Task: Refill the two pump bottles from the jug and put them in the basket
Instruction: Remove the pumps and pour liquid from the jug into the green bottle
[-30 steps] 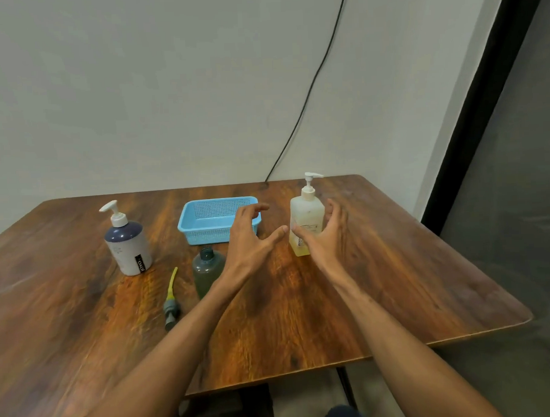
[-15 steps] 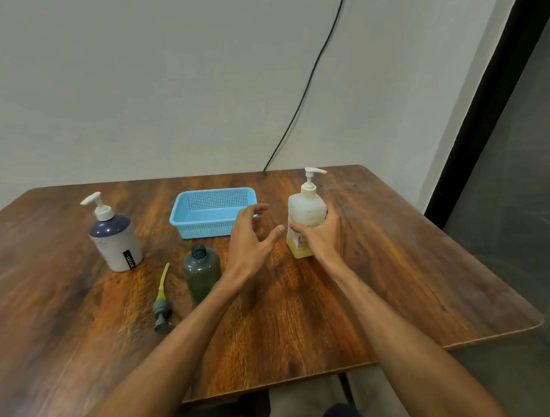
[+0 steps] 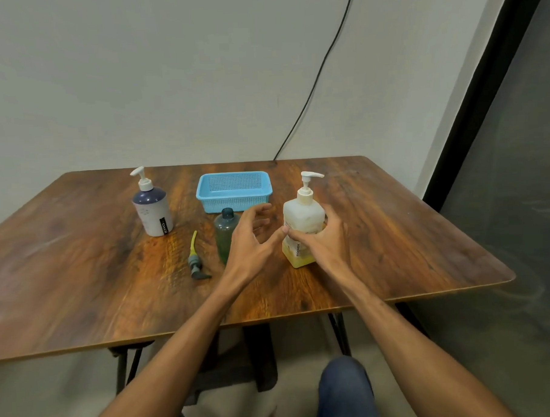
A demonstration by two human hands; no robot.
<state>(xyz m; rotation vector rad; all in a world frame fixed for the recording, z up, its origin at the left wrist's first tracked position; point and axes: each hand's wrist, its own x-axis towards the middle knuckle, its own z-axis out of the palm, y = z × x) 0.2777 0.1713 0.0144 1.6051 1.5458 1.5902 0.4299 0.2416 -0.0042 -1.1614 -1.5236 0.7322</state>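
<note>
Two bare hands are out over a wooden table (image 3: 394, 234), and clock directions below take the table's middle as the dial, with 12 o'clock toward the wall. At about 3 o'clock the right hand (image 3: 324, 241) grips a clear pump bottle (image 3: 304, 216). Its fingers are curled round the far side and its thumb is pressed across the front above a dark label. This bottle stands upright on the wood, white pump on top with the nozzle pointing right, and holds only a shallow layer of yellow liquid at the bottom. The left hand (image 3: 253, 237) hangs just beside it toward 9 o'clock, fingers loosely curled and parted, holding nothing. Its thumb tip lies very close to the right thumb (whether they touch cannot be told). Partly hidden behind the left hand, near the dial's centre, stands a green bottle (image 3: 224, 239), upright with its neck open. A loose pump head (image 3: 195, 264) with a yellow tube lies flat on the table just beyond it toward 8 o'clock. A blue mesh basket (image 3: 235, 202) sits at 12 o'clock, close behind the green bottle, with nothing visible in it. A white and navy pump bottle (image 3: 152, 210) stands upright at about 10 o'clock, well apart from both hands. A black cable (image 3: 318, 71) runs up the wall.
</note>
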